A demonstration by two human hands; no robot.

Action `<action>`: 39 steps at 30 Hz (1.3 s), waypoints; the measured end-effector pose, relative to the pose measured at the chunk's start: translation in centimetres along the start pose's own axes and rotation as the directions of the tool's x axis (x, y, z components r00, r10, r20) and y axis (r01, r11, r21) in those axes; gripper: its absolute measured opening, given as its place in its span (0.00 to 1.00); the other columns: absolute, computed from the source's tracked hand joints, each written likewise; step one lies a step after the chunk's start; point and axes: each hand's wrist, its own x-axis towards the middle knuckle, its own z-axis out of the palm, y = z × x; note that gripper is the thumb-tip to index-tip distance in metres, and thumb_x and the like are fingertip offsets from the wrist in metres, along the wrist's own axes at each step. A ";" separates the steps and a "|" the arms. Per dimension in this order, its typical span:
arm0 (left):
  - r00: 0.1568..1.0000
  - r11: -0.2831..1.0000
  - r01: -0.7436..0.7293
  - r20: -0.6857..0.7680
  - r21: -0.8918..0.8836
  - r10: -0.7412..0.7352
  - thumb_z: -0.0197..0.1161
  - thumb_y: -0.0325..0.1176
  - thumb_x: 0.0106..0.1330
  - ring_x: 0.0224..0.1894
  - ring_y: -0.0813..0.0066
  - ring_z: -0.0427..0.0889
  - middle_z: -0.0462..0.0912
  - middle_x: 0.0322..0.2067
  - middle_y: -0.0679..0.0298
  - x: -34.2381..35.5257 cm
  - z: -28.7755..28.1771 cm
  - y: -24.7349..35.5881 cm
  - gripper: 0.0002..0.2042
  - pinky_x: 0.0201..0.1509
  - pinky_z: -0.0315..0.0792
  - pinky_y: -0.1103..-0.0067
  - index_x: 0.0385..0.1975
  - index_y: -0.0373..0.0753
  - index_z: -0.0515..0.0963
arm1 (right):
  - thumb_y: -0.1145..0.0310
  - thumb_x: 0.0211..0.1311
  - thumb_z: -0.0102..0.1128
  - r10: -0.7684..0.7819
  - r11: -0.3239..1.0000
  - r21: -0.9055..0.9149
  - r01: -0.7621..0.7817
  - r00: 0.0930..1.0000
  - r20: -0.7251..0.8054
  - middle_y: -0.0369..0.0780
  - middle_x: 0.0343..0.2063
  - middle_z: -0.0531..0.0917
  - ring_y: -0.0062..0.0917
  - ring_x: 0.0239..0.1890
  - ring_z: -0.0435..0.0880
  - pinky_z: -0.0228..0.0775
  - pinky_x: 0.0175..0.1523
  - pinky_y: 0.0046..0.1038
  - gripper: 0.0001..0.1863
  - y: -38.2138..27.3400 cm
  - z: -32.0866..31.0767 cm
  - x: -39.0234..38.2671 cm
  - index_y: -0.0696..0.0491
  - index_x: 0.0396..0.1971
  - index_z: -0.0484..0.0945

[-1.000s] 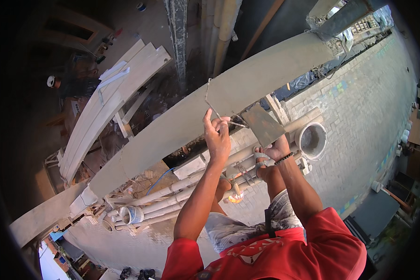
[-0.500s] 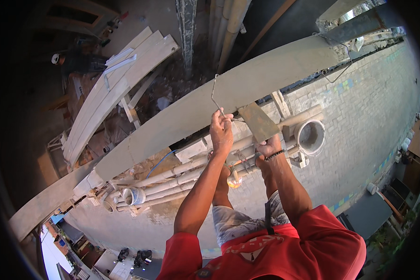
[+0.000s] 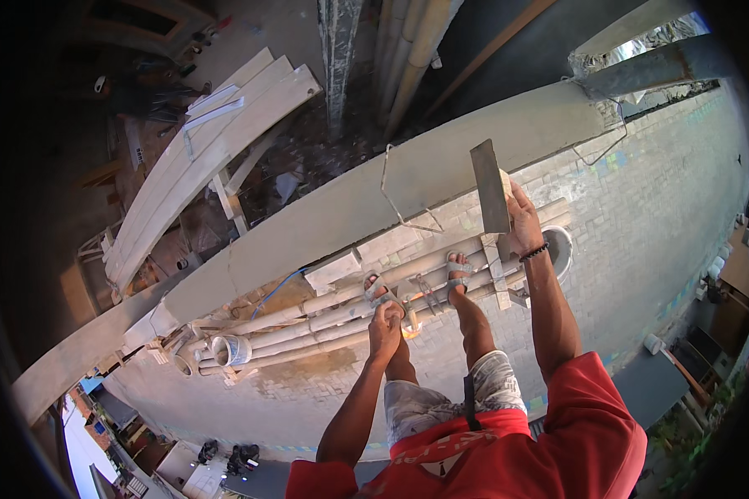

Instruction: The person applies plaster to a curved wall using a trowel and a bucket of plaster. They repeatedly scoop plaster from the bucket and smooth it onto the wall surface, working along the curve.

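Wire is now standing free of both hands (the left one was holding it moments ago): it is leaning on the curved grey beam, its top reaching the far edge and its foot poking past the near edge. That change is leaving a flat trowel as the only tool plainly in hand. The right hand is keeping a closed grip on its pale handle, and the blade, now pointing away from the body, is overlapping the beam's near edge in view; whether it is touching, I cannot tell. The left hand is hanging lower, just in front of a sandalled foot, its fingers curling in; whether they are holding anything, I cannot tell.

One bucket is sitting off the beam's near edge, partly hiding behind the right wrist, its contents not showing clearly. Another bucket is sitting near the left ends of the poles, its inside too small to read.
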 end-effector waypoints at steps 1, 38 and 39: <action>0.999 0.997 0.040 0.021 0.064 -0.041 0.56 0.28 0.62 0.37 0.58 0.83 0.82 0.33 0.50 -1.3 0.1 -2.1 0.17 0.43 0.75 0.70 0.51 0.33 0.69 | 0.68 0.61 0.57 -0.064 0.979 -0.193 0.067 0.998 0.025 0.38 0.42 0.81 0.19 0.36 0.80 0.73 0.32 0.24 0.29 -0.8 -0.4 0.9 0.55 0.62 0.62; 0.890 0.851 0.456 0.135 -0.260 -0.435 0.54 0.34 0.65 0.31 0.71 0.82 0.80 0.38 0.55 -4.8 -1.4 -10.7 0.20 0.33 0.72 0.80 0.55 0.34 0.67 | 0.66 0.49 0.63 -0.534 -0.111 -0.994 0.016 0.842 0.073 0.50 0.41 0.73 0.47 0.46 0.74 0.71 0.48 0.40 0.29 -3.1 -1.1 11.5 0.51 0.54 0.68; 0.905 0.863 0.426 0.127 -0.272 -0.407 0.54 0.34 0.64 0.32 0.70 0.82 0.81 0.37 0.55 -4.9 -1.9 -10.8 0.20 0.35 0.73 0.79 0.55 0.33 0.66 | 0.65 0.49 0.62 -0.607 -0.128 -0.990 -0.054 0.794 0.035 0.50 0.41 0.74 0.47 0.45 0.74 0.71 0.47 0.40 0.28 -4.3 -2.8 12.2 0.52 0.53 0.68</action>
